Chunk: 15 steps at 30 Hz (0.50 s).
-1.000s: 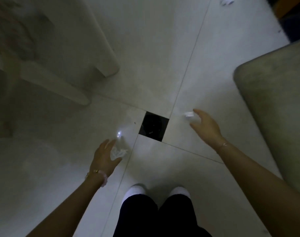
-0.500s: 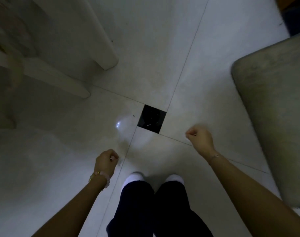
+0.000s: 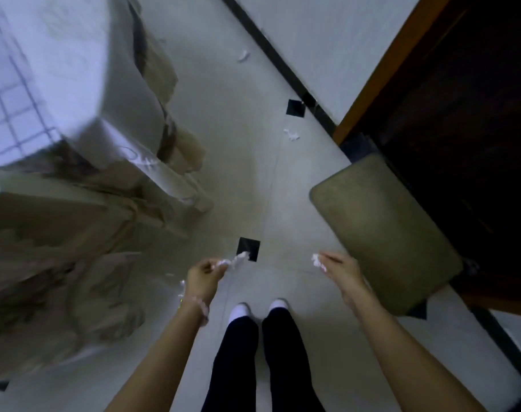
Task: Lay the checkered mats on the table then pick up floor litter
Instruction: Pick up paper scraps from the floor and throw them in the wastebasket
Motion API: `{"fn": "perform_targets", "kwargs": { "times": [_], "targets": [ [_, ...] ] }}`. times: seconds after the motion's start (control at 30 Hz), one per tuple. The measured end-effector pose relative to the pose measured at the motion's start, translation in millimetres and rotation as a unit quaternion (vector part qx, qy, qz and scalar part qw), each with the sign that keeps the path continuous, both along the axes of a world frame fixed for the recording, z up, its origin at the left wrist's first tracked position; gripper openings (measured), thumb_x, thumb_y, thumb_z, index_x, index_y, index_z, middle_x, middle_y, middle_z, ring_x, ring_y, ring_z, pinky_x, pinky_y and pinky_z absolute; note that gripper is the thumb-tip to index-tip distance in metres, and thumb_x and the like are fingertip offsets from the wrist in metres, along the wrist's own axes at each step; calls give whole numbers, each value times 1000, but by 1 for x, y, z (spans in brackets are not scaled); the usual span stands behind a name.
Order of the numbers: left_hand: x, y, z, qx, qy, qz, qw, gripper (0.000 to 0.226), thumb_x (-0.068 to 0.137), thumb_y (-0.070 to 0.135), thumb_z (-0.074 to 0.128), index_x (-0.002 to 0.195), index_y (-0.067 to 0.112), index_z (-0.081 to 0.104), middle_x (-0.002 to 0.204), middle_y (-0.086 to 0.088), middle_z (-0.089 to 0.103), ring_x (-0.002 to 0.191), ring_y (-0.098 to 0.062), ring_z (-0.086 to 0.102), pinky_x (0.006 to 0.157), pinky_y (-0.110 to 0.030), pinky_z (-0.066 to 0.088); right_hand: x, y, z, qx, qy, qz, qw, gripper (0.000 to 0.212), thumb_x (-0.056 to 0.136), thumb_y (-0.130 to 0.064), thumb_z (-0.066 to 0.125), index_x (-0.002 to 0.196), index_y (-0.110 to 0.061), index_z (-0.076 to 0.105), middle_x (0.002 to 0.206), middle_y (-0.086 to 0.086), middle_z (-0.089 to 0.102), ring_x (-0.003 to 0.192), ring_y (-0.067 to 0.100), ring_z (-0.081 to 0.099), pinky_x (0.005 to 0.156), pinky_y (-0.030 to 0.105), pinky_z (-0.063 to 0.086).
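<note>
Paper scrap [image 3: 237, 259]: pinched, dangling, by left hand [image 3: 204, 276].
Second scrap [image 3: 316, 260]: pinched by right hand [image 3: 341, 270].
Floor scraps [image 3: 292, 135]: well beyond both hands.
Risk: dangling scrap slips free; far ones overlooked.

The checkered mat [image 3: 12, 84] is white with thin dark grid lines. The floor [image 3: 238, 144] is pale grey tile with small black square insets [image 3: 248, 249]. The paper scraps [image 3: 292, 134] are white and the doormat [image 3: 384, 230] is olive green.
</note>
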<state>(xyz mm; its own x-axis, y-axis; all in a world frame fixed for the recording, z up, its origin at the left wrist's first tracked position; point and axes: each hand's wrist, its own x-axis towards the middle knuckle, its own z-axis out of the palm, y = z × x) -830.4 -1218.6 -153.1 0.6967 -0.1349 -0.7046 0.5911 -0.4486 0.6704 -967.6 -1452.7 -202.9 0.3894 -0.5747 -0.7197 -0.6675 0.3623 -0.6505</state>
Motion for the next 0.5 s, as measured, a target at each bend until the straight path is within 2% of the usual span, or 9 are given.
{"fn": "perform_targets", "kwargs": {
  "times": [0.07, 0.13, 0.23, 0.33, 0.43, 0.5],
  "targets": [
    [0, -11, 55, -40, -7, 16, 999, 7, 89, 5, 57, 93, 1, 61, 91, -13, 59, 86, -21, 51, 83, -33, 42, -6, -3, 49, 11, -45, -33, 998, 18, 87, 0, 61, 102, 3, 70, 78, 6, 69, 60, 0, 65, 59, 5, 50],
    [-2, -19, 93, -96, 13, 54, 994, 8, 93, 5, 50, 93, 6, 58, 92, -12, 58, 86, -22, 54, 85, -33, 46, -15, -7, 83, 11, -77, -55, 995, 19, 89, 1, 58, 104, 3, 68, 78, 6, 68, 58, 0, 64, 60, 6, 49],
    [-9, -26, 130, -175, 48, 105, 978, 14, 96, 6, 42, 91, 14, 53, 92, -8, 59, 84, -19, 60, 75, -27, 56, -37, -10, 116, 0, -93, -58, 994, 19, 90, 2, 57, 103, 10, 67, 78, 8, 66, 59, 3, 60, 59, 7, 47],
    [-19, -29, 144, -185, 51, 134, 972, 16, 97, 7, 40, 89, 13, 52, 92, -10, 60, 82, -21, 62, 60, -26, 58, -51, -13, 135, 10, -105, -64, 992, 20, 90, 3, 55, 104, 15, 64, 74, 10, 63, 49, -1, 58, 53, 6, 44],
    [-28, -32, 146, -232, 58, 137, 961, 13, 94, 2, 38, 91, 6, 49, 104, -15, 67, 88, -22, 70, 64, -28, 57, -56, -22, 141, 17, -108, -68, 992, 20, 90, 4, 55, 103, 17, 63, 72, 11, 61, 42, -3, 55, 49, 5, 42],
    [-31, -35, 148, -240, 47, 159, 956, 14, 93, -1, 37, 94, 4, 50, 101, -19, 66, 78, -22, 72, 57, -27, 58, -54, -31, 143, 18, -109, -65, 992, 20, 90, 5, 55, 104, 18, 62, 73, 11, 61, 42, -2, 55, 48, 5, 42]
  ]
}}
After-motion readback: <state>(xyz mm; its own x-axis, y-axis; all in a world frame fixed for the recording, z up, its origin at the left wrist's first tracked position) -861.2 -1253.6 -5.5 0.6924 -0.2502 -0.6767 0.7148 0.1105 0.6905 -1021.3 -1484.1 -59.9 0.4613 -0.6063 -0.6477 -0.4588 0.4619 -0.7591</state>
